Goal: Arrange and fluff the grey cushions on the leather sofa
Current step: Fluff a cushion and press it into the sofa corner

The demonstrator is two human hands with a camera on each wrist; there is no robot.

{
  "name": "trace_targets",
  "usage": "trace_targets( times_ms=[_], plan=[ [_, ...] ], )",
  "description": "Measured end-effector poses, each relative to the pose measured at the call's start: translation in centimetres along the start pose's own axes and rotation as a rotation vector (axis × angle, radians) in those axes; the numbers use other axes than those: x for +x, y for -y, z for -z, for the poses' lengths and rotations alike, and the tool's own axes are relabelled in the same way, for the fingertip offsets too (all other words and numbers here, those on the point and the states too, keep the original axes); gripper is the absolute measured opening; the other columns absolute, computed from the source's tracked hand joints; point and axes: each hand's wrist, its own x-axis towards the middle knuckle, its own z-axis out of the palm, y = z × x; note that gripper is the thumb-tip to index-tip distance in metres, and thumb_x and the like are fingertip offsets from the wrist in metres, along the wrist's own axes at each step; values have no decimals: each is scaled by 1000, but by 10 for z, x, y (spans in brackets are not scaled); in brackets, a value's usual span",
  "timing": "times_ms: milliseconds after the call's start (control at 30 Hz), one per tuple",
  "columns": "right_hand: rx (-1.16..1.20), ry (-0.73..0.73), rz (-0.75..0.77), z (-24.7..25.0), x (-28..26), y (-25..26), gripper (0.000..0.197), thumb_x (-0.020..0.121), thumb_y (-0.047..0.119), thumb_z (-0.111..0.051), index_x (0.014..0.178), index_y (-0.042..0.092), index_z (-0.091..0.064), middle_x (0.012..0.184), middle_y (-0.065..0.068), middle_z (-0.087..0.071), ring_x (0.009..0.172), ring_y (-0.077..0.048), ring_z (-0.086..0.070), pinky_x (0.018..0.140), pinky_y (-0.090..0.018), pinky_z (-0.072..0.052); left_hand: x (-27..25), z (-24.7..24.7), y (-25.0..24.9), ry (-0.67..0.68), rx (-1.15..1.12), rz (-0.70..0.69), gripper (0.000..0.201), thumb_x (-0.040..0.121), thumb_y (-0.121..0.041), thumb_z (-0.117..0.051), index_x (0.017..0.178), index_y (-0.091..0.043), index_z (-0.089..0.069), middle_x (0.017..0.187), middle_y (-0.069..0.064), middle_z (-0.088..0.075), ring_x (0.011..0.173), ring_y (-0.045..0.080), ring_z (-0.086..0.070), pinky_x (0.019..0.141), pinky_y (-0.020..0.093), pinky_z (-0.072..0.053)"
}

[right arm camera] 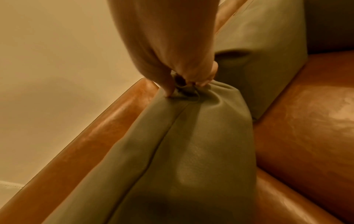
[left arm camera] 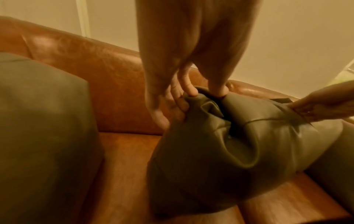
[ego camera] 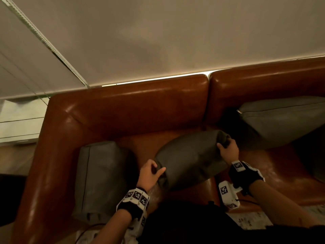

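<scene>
A grey cushion [ego camera: 190, 157] [left arm camera: 220, 151] [right arm camera: 182, 159] hangs between both hands over the seat of the brown leather sofa [ego camera: 140, 106]. My left hand [ego camera: 151, 173] [left arm camera: 191, 94] grips its near left corner, fingers curled into the bunched cover. My right hand [ego camera: 227, 148] [right arm camera: 187, 81] pinches its far right corner. A second grey cushion [ego camera: 100, 176] [left arm camera: 44, 128] leans against the left armrest. A third grey cushion [ego camera: 284, 120] [right arm camera: 264, 60] rests against the right backrest.
A pale roller blind [ego camera: 175, 37] hangs behind the sofa, with a bead chain [ego camera: 52, 48] at its left. A white cabinet [ego camera: 19, 120] stands left of the armrest. Bare seat leather [ego camera: 281, 169] shows on the right. A patterned rug [ego camera: 255, 219] lies in front.
</scene>
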Motion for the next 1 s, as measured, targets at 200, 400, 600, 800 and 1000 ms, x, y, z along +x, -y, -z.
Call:
trace_targets(
  times_ms=[200,400,600,800,1000],
  plan=[
    [-216,27,30,0,-2,6,41,92,13,-51,131,6,-38,129,-27,-50,119,-46,-46,100,-53,-40,-10,-9,14,97,3,-37,60,64,-6,-76,107,-23,-38,115,4,-48,104,18,-50,93,24,-43],
    [-111,136,178,15,-12,30,37,96,24,-49,119,-5,-51,119,-23,-58,113,-38,-53,92,-39,-41,4,32,9,-317,-191,58,33,80,10,-60,97,-14,-45,90,5,-58,90,21,-58,76,20,-38],
    [35,188,-9,9,-12,5,37,92,25,-56,110,-7,-61,112,-25,-64,108,-38,-60,88,-38,-46,31,58,-12,-370,-116,1,23,80,4,-62,84,-13,-46,87,12,-59,84,24,-57,82,36,-46],
    [-80,141,-71,-8,-31,-15,40,92,31,-57,106,-6,-59,108,-25,-63,106,-39,-58,77,-33,-41,8,45,9,-295,191,-182,10,84,0,-58,89,-9,-55,105,10,-52,93,24,-53,86,25,-37],
    [-59,114,-65,-6,-32,-14,38,92,32,-56,107,-3,-59,112,-24,-62,107,-39,-57,83,-35,-42,-2,45,26,-252,393,-152,25,85,-28,-63,106,-13,-61,112,3,-47,96,21,-54,81,36,-50]
  ],
)
